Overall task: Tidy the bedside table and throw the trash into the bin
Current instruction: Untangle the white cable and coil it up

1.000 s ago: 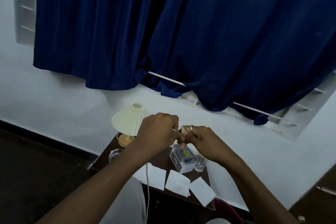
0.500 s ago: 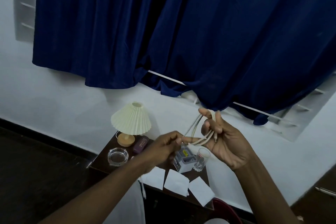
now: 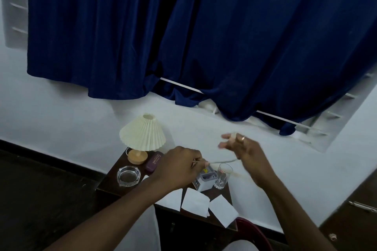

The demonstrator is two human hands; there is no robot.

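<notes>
Winding in progress! Left hand (image 3: 179,167) pinches the pale cable (image 3: 222,161) above the bedside table (image 3: 110,178). Right hand (image 3: 247,155) is blurred, fingers spread, cable looped round them. 3 paper scraps (image 3: 195,203) not yet binned, with what looks like the red bin (image 3: 254,230) below.

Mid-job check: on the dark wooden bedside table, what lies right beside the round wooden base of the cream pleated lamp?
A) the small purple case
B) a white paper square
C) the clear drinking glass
A: the small purple case lies right beside the round wooden lamp base; the clear drinking glass stands across the dark bedside table, and the white paper squares lie along its front edge.
</notes>
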